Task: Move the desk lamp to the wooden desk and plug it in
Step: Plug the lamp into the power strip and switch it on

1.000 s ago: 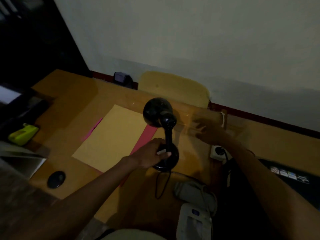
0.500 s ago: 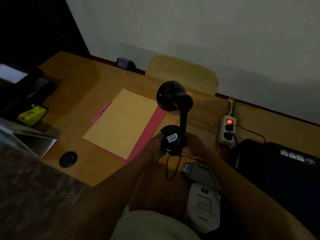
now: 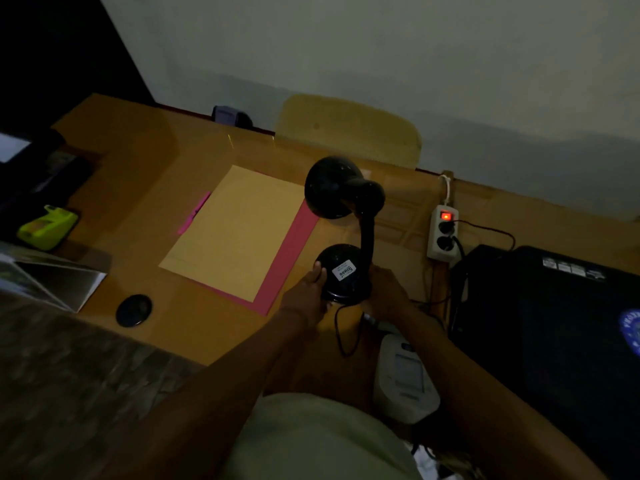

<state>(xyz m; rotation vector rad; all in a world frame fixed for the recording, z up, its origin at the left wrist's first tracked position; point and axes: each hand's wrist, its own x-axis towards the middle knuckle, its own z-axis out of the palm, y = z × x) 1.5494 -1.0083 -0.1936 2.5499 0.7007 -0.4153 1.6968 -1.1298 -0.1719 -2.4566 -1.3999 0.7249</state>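
Fingers of the left hand [image 3: 304, 296] and right hand [image 3: 388, 292] curled around the desk lamp [image 3: 346, 237] at its round base, which sat upright on the wooden desk [image 3: 138, 174] beside the pink folder [image 3: 291, 251]. Placement looked nearly finished; next, its cord [image 3: 341, 336] needed carrying to the power strip [image 3: 443, 233], where both sockets seemed occupied.
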